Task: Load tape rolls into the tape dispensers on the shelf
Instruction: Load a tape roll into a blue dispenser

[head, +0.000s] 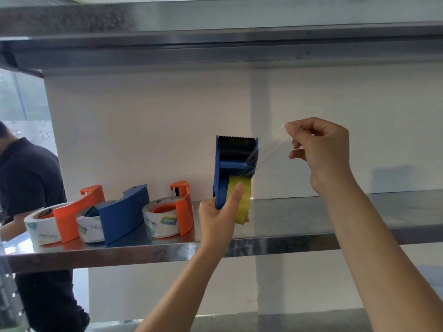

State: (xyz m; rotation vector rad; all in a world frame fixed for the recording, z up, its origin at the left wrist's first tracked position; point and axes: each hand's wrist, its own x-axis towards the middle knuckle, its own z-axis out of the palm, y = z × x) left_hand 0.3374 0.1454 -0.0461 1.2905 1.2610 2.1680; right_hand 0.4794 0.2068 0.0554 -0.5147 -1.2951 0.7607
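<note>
My left hand (219,218) grips a blue tape dispenser (233,164) held upright above the steel shelf (311,240), with my thumb pressed on the yellowish tape roll (242,200) seated in it. A clear strip of tape (268,149) runs from the dispenser up to the right. My right hand (318,149) pinches the end of that strip between thumb and fingers. The serrated blade sits at the dispenser's top.
On the shelf's left stand an orange dispenser (72,216), a blue dispenser (124,212) and another orange dispenser (182,207), each with a white printed roll. A person in dark clothes (31,188) stands at the far left. Another steel shelf (215,39) runs overhead.
</note>
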